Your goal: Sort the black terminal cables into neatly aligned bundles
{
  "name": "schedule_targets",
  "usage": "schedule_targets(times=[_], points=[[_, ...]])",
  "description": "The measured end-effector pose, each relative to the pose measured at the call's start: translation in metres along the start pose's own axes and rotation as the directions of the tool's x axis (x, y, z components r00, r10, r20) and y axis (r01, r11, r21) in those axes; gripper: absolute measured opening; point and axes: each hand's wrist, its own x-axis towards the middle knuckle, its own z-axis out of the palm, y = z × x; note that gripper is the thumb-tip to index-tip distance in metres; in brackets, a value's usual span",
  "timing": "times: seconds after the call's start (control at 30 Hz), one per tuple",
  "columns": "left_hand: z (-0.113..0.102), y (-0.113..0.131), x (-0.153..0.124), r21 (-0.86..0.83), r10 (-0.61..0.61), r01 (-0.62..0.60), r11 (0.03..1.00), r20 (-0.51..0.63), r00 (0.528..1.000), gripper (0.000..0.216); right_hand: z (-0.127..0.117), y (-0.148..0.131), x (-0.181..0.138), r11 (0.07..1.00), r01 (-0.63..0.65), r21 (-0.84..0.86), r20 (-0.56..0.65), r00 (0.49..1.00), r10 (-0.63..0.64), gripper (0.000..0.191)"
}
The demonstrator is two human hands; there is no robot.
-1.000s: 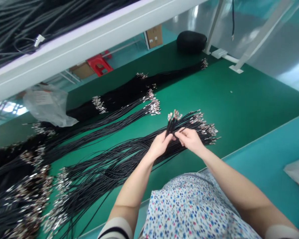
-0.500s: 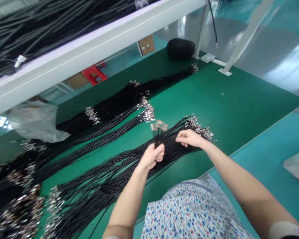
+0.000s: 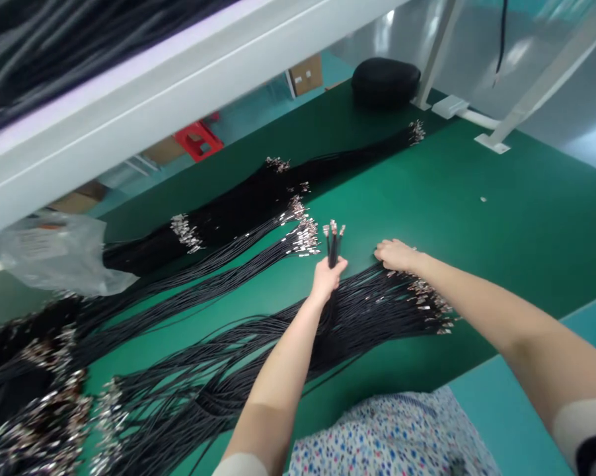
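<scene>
My left hand (image 3: 328,277) is closed around a few black cables (image 3: 333,246), whose metal-tipped ends point up above the fist. Beneath it stretches a wide bundle of black cables (image 3: 377,307) on the green table. My right hand (image 3: 396,256) is at the far edge of this bundle, by its right-hand ends. Its fingers are curled down and pressed together, and whatever is between them is hidden. Shiny metal terminals (image 3: 429,297) fan out beneath and beside the right wrist.
More cable bundles (image 3: 238,271) lie farther back on the green table (image 3: 456,231). A white shelf beam (image 3: 179,99) crosses above them. A black case (image 3: 384,82) sits by the shelf post, and a clear plastic bag (image 3: 60,254) is at the left.
My right hand has moved outward to the bundle's far edge near the terminals. My left hand has shifted up and right, and fewer cable tips show above it. The view has shifted.
</scene>
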Motion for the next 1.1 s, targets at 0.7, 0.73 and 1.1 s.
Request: schedule_targets(times=[0.7, 0.73, 1.1], points=[[0.012, 0.026, -0.017, 0.182, -0.011, -0.007, 0.983, 0.095, 0.995, 0.024, -0.025, -0.077, -0.042, 0.112, 0.263, 0.958, -0.272, 0.720, 0.638, 0.032], [0.011, 0.026, -0.021, 0.189, 0.006, -0.024, 0.982, 0.095, 0.995, 0.024, -0.023, -0.083, -0.035, -0.022, 0.282, 0.959, -0.219, 0.787, 0.577, 0.034], [-0.008, 0.032, -0.032, 0.372, 0.090, -0.094, 0.923, 0.028, 0.996, 0.019, -0.028, -0.092, -0.036, -0.119, 0.416, 0.901, -0.250, 0.725, 0.642, 0.039]])
